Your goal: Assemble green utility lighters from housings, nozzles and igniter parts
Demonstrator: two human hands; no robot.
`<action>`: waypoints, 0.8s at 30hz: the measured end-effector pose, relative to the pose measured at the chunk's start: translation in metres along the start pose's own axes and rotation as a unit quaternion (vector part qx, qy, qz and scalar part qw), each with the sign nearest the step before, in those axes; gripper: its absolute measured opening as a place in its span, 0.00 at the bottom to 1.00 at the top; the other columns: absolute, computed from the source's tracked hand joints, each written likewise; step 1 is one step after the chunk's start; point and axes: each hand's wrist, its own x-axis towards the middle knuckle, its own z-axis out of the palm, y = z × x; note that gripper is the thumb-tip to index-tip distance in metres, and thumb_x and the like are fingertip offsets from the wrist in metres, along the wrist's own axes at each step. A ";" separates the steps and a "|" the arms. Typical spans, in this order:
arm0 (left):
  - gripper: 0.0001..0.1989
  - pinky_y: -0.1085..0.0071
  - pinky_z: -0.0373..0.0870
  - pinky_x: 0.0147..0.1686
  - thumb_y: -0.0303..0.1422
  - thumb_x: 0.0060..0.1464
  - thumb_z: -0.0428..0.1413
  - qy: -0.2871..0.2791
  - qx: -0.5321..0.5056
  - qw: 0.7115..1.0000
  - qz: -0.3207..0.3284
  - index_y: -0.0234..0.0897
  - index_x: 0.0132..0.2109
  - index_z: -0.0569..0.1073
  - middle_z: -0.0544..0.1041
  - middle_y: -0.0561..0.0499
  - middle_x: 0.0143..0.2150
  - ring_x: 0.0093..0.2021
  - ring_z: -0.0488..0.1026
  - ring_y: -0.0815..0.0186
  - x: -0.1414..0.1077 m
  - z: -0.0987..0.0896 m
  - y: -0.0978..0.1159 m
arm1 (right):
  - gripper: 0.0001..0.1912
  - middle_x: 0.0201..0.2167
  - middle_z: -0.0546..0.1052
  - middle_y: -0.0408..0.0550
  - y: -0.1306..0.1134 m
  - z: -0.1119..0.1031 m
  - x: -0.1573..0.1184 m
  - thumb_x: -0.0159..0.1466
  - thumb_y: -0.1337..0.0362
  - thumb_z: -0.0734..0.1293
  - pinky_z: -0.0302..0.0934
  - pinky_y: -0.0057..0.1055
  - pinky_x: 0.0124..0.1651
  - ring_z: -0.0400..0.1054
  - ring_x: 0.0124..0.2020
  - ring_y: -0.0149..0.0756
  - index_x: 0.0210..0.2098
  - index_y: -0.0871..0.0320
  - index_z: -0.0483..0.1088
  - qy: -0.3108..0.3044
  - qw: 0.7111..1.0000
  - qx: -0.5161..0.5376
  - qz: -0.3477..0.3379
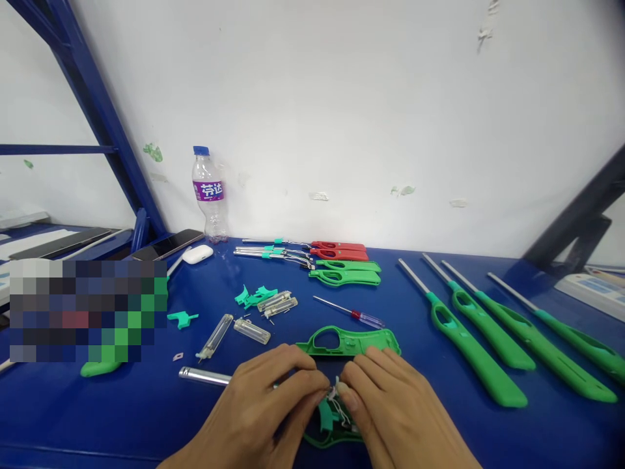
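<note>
Green lighter half-shell [332, 443] lies on our counter [141, 423], on the near side of the purple-handled screwdriver [367, 319], partly hidden under our left hand [266, 397] and right hand [398, 397]. Inside it we see a teal trigger [326, 417] and white wires [342, 412]. Both hands are curled, fingertips close together at those wires; what each one grips we cannot tell. Left of the screwdriver we have clear fuel tanks [251, 330]; right of it, four green lighters [481, 357]; beyond it, red handle shells [339, 254].
</note>
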 end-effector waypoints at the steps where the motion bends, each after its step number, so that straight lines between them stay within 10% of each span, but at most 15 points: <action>1: 0.11 0.71 0.80 0.41 0.24 0.78 0.49 -0.001 0.001 1.000 -0.003 0.37 0.51 0.76 0.81 0.48 0.43 0.42 0.82 0.63 0.000 0.000 0.000 | 0.21 0.30 0.74 0.38 0.000 0.000 0.000 0.85 0.63 0.49 0.60 0.37 0.42 0.72 0.31 0.36 0.37 0.51 0.65 0.000 1.000 -0.003 -0.001; 24: 0.10 0.70 0.79 0.41 0.21 0.74 0.53 0.008 -0.021 1.000 -0.004 0.36 0.48 0.79 0.82 0.49 0.40 0.38 0.80 0.65 0.001 0.005 -0.005 | 0.23 0.29 0.74 0.39 0.000 0.004 0.004 0.85 0.62 0.49 0.61 0.37 0.40 0.71 0.30 0.36 0.36 0.51 0.66 -0.005 1.000 -0.005 -0.009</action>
